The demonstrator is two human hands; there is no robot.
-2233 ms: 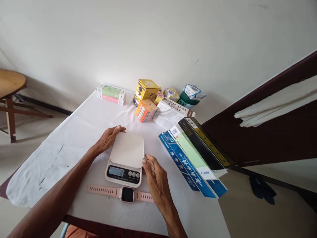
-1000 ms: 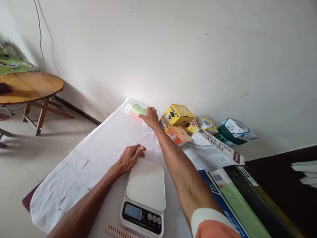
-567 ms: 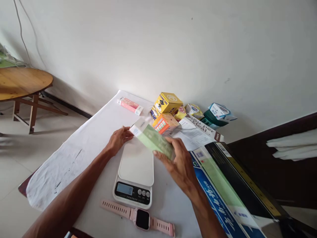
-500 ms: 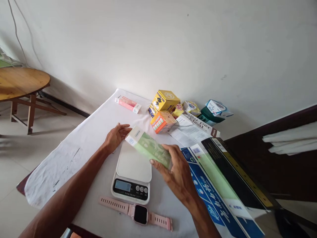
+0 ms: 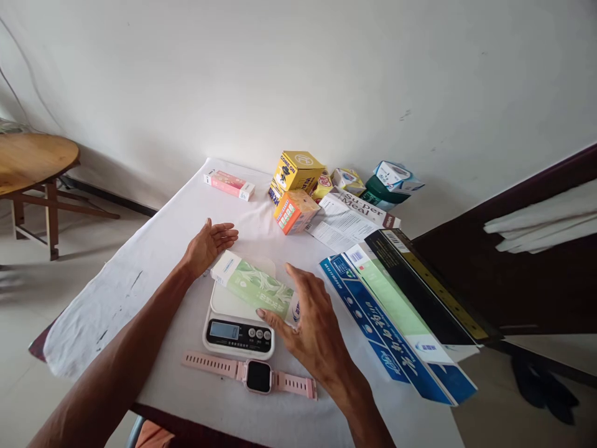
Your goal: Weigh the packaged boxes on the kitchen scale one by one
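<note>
A green and white toothpaste box [image 5: 256, 287] lies slantwise across the white digital kitchen scale [image 5: 222, 303], its left end sticking out past the weighing plate. Around the box's right end, my right hand [image 5: 314, 326] is open, thumb and fingers spread apart; whether the thumb still touches the box I cannot tell. My left hand [image 5: 211, 246] is open and empty, fingers stretched out, just beyond the box's far left corner. The scale's display [image 5: 224, 330] is lit, with a digit too small to read surely. In front of the scale lies a smartwatch with a pink strap [image 5: 258, 376].
A pink box [image 5: 229, 185] lies at the far left of the table [image 5: 172, 249]. At the back stand a yellow box [image 5: 301, 171], an orange box [image 5: 296, 211] and several other packages. Flattened cartons [image 5: 373, 311] cover the right side. A round wooden table [image 5: 37, 155] stands left.
The toothpaste box has come down onto the scale, and my right hand's fingers have spread from it. My left hand has opened out beside it. The view has shifted slightly.
</note>
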